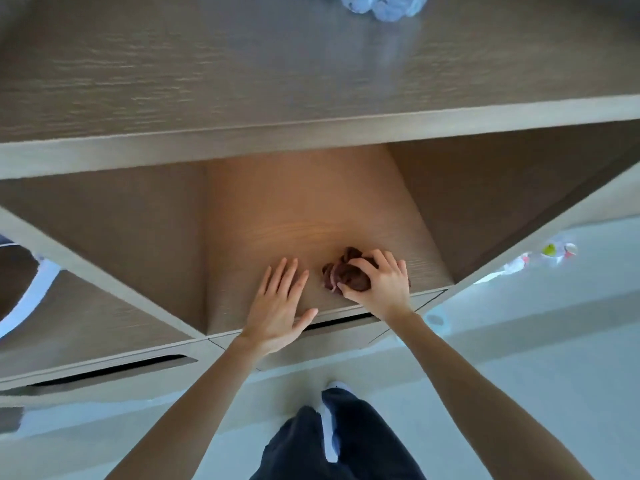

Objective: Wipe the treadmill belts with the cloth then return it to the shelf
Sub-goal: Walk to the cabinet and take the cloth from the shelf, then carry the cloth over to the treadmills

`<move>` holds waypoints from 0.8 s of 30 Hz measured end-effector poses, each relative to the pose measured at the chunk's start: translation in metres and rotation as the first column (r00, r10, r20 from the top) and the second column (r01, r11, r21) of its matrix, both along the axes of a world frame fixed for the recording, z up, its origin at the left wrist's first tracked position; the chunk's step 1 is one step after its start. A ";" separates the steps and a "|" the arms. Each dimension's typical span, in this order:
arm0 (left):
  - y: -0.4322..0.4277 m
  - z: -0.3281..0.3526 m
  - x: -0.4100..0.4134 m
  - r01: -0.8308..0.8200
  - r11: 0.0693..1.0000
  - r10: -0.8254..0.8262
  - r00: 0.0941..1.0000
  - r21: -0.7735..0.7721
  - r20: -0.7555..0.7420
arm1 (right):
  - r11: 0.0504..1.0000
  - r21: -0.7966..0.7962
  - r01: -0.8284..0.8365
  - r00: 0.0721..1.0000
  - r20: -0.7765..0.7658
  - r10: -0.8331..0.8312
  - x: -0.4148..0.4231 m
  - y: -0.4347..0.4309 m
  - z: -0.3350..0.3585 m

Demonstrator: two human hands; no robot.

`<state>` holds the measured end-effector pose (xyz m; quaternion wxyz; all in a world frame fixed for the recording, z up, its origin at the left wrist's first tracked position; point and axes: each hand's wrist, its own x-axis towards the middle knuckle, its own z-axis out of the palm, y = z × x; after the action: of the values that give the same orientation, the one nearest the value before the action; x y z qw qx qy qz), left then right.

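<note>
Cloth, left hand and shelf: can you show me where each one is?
cloth [346,278], head view, on its crumpled dark folds.
left hand [277,306], head view, on the back of the hand.
shelf [294,220], head view, on its bare wooden board.

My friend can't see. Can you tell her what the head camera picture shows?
The right-hand grip clutches a crumpled dark brown cloth on the floor of a wooden shelf cubby. The left-hand grip rests flat and open beside it, apart from the cloth.
</note>
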<state>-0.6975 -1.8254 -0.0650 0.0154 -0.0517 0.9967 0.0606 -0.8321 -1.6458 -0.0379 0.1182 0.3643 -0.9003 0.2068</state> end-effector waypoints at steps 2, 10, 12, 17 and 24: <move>-0.005 0.004 -0.001 0.102 0.994 -0.101 0.995 0.027 -0.027 | 0.996 -0.018 0.088 0.995 0.048 -0.087 0.011 0.026 0.005; 0.053 0.038 -0.041 0.494 0.858 -0.478 0.868 0.140 -0.130 | 0.937 -0.084 0.339 0.930 0.180 -0.320 0.067 0.154 0.035; 0.084 0.043 -0.051 0.591 0.792 -0.570 0.806 0.154 -0.161 | 0.910 -0.086 0.407 0.904 0.184 -0.387 0.090 0.182 0.035; 0.169 0.041 -0.066 0.780 0.610 -0.761 0.626 0.140 -0.169 | 0.774 -0.071 0.629 0.759 0.269 -0.593 0.151 0.249 0.028; 0.310 0.038 -0.059 0.923 0.369 -0.919 0.380 0.107 -0.105 | 0.483 -0.031 0.875 0.467 0.316 -0.826 0.242 0.355 0.012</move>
<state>-0.7566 -1.5153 -0.0273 0.0366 0.5140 0.8491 0.1161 -0.5904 -1.2911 -0.0261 0.1213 -0.1779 -0.9442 0.2492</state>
